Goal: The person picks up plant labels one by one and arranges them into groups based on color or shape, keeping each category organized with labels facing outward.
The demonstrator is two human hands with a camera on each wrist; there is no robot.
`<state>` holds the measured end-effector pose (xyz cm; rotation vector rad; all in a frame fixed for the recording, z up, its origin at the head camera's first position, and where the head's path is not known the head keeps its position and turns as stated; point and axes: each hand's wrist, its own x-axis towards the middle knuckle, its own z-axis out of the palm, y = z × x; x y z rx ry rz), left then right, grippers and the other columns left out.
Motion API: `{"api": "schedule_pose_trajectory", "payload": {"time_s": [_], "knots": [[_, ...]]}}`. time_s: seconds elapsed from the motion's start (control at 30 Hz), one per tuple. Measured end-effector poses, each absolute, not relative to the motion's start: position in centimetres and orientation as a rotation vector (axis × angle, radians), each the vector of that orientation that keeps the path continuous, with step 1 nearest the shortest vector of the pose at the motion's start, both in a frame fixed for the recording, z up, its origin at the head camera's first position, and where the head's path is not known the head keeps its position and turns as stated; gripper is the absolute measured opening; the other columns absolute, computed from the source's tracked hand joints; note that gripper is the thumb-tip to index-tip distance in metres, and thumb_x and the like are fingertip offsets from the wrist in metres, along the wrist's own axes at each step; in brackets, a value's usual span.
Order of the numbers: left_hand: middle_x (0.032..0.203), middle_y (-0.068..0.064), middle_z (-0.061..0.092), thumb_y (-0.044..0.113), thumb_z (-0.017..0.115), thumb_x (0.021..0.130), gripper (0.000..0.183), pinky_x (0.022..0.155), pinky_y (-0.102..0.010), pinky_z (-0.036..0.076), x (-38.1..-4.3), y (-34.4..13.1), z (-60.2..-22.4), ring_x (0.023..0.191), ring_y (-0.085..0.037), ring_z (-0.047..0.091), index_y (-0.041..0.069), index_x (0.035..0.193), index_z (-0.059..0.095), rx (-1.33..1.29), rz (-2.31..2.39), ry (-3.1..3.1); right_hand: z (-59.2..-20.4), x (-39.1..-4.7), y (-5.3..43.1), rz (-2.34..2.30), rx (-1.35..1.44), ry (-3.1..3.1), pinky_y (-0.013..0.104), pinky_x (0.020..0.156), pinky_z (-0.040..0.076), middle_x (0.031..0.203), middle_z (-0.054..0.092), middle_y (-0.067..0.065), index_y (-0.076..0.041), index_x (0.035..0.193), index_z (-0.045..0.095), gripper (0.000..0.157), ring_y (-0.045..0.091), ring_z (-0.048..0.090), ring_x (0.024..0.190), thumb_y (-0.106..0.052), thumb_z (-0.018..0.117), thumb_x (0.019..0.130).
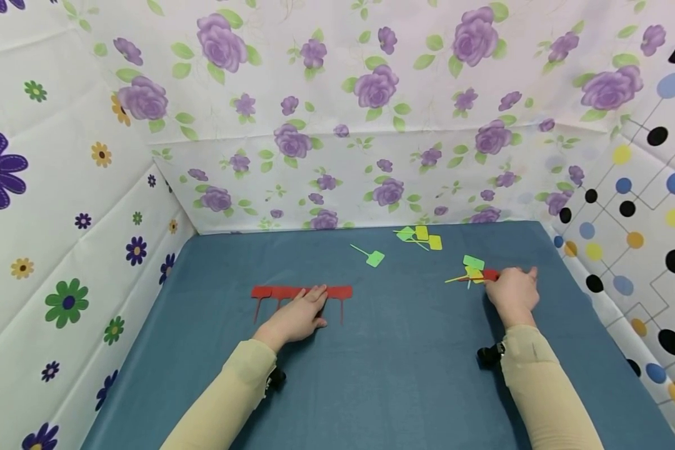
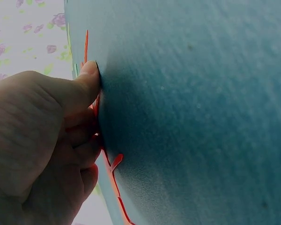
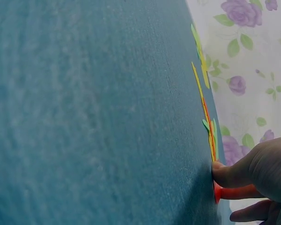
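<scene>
My left hand (image 1: 298,317) rests on a row of red flat tags with thin tails (image 1: 262,292), its fingers reaching over the right part of the row. The tags lie edge to edge, tails toward me. In the left wrist view the thumb of the left hand (image 2: 47,126) touches the cloth beside a red tail (image 2: 86,44). At the right, my right hand (image 1: 513,294) pinches a red tag (image 1: 490,275) at the edge of a small pile. Thumb and forefinger of the right hand (image 3: 267,173) meet at this red tag (image 3: 217,192) in the right wrist view.
Yellow tags (image 1: 472,273) and a green tag (image 1: 474,262) lie beside the right hand. Farther back is a group of green and yellow tags (image 1: 435,242); a single green tag (image 1: 375,259) lies left of it. Patterned cloth walls (image 1: 337,181) border the blue tabletop (image 1: 394,375).
</scene>
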<state>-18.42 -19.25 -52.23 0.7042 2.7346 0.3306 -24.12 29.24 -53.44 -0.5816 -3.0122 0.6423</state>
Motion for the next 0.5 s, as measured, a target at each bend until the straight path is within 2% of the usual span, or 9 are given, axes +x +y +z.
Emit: {"api": "schedule_pose_trajectory", "payload": {"time_s": [0.5], "knots": [[0.176, -0.014, 0.024, 0.031, 0.066, 0.109, 0.072, 0.134, -0.049, 0.015, -18.56, -19.19, -52.38, 0.162, -0.031, 0.022, 0.002, 0.167, 0.035, 0.692, 0.317, 2.738, -53.47, -24.09, 29.18, 0.624, -0.559, -3.015, 0.079, 0.091, 0.052, 0.15, 0.042, 0.045, 0.015, 0.115, 0.072, 0.044, 0.06, 0.017, 0.154, -0.028, 0.068, 0.101]]}}
